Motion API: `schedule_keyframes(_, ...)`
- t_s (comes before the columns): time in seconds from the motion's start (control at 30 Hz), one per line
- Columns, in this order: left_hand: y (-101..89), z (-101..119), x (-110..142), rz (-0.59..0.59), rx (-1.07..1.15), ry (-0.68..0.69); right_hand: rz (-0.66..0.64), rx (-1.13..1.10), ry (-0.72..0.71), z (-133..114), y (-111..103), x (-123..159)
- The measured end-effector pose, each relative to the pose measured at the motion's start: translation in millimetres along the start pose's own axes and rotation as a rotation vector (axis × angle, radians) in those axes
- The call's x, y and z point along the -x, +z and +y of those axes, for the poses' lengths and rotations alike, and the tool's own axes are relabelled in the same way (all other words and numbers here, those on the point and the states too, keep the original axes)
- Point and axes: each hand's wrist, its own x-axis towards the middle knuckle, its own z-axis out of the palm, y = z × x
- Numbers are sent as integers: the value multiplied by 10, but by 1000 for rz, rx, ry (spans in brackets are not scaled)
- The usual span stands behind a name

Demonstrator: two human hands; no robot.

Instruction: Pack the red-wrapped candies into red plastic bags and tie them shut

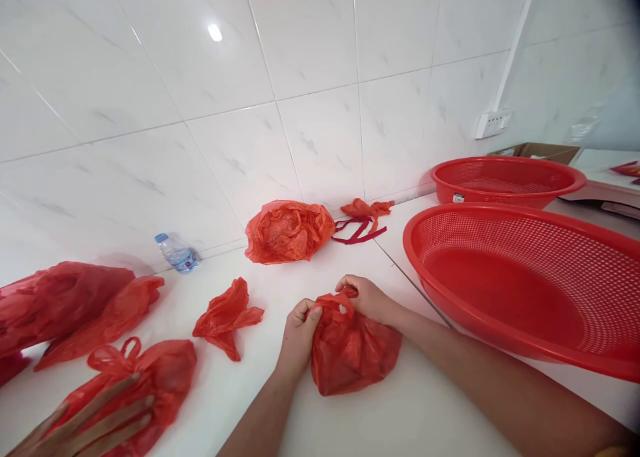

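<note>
In the middle of the white table, a red plastic bag point(353, 357) rests between my hands, its lower part bulging. My left hand point(299, 337) pinches the bag's upper left edge between thumb and fingers. On the other side, my right hand point(371, 300) has its fingers curled round the gathered top near a handle loop. What fills the bag is hidden by the plastic. To the left lies a crumpled red bag point(225, 317), apart from both hands.
Another person's hand point(107, 417) lies on a tied red bag point(167, 380) at lower left. Behind are a large full bag point(65, 300) and a water bottle point(179, 254). An orange-red bag bundle point(290, 232) sits by the wall. Red plastic baskets point(495, 304) stand at right.
</note>
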Motion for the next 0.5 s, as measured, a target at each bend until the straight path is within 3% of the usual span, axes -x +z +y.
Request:
schedule_keyframes(0.2,117,-27,60,-154,15,-13,98,199,-29,0,-17,29)
schedule_keyframes(0.5,152,23,79,-163,-354,165,118,-108,-12,135,-47,-100)
